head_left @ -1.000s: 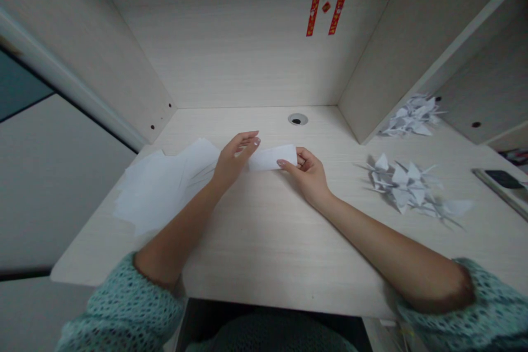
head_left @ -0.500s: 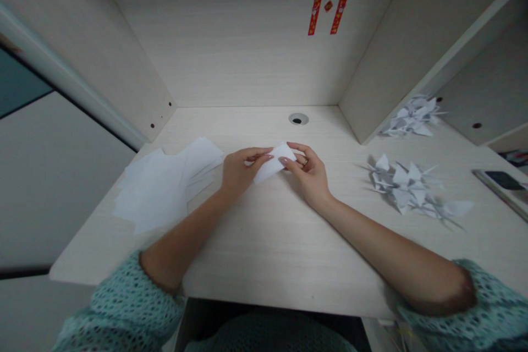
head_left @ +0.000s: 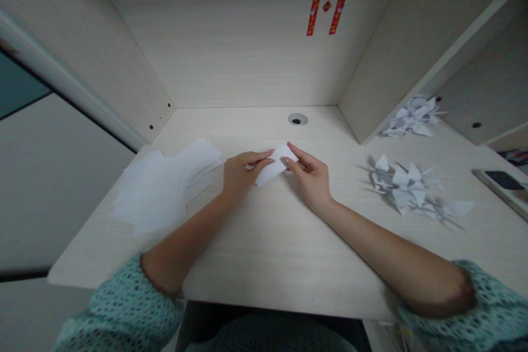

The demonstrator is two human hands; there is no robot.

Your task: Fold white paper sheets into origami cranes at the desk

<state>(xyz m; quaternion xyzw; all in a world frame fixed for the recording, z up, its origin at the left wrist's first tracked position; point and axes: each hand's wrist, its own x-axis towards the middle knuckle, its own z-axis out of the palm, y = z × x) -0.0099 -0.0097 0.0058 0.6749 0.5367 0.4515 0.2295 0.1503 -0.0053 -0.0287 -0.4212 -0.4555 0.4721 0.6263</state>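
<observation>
pinching away at centre bench (head_left: 256, 253), and there's a small folded white paper (head_left: 272, 168) right between the two hands, sitting on a slant, though whether it clears the surface is hard to call from up here. left hand (head_left: 241, 173) has the lower left end, fingertips pressed over the edge, thumb hidden behind the paper. right hand (head_left: 309, 176) comes in from the other side, fingertips closed on the upper right end, the index reaching long up the paper's edge, a light pinch, no clench at all. this looks like thin stuff, feather-light and soft, quick to crease and not up to much squeeze, so the places to take hold are its edges and folded corners, between the fingertip pads. to the left of the hands, a loose spread of white paper sheets (head_left: 154, 190) overlaps across the bench, close by the left wrist. over on the right, a heap of paper cranes (head_left: 402, 184) lies in a tangle, a second heap of paper cranes (head_left: 412, 118) sits against the side panel (head_left: 412, 49), and a dark phone (head_left: 501, 180) rests out at the far edge. red paper hangings (head_left: 314, 11) dress the back panel (head_left: 231, 55), and teal knit sleeves (head_left: 132, 308) come in along the bottom
</observation>
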